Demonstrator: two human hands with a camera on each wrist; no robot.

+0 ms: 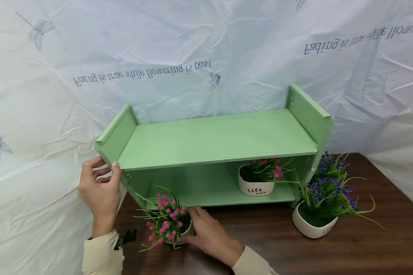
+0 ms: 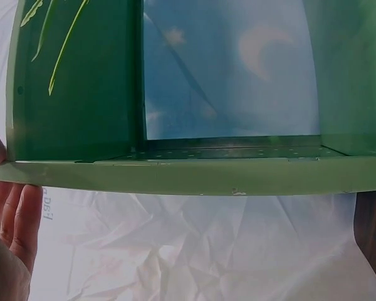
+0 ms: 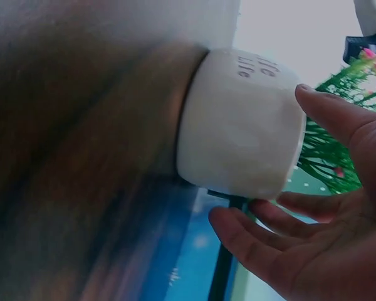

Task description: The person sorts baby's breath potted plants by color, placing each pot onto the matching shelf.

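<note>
At the left end of a green two-level shelf (image 1: 206,139), my left hand (image 1: 101,189) grips the edge of the side panel (image 2: 175,177), thumb on one face and fingers on the other. My right hand (image 1: 211,233) holds a white pot (image 3: 241,125) of pink artificial flowers (image 1: 166,217) by its right end. The thumb is at the rim and the other fingers reach round the far side. This pot stands on the brown table in front of the shelf's left part. On the lower level, toward the right, sits another white pot (image 1: 256,188) with pink flowers.
A third white pot (image 1: 311,225) with purple flowers (image 1: 330,189) stands on the brown table (image 1: 375,233), close to the shelf's right side. Behind the shelf hangs a pale printed cloth (image 1: 192,46). A dark strap (image 1: 125,238) is on the left wrist.
</note>
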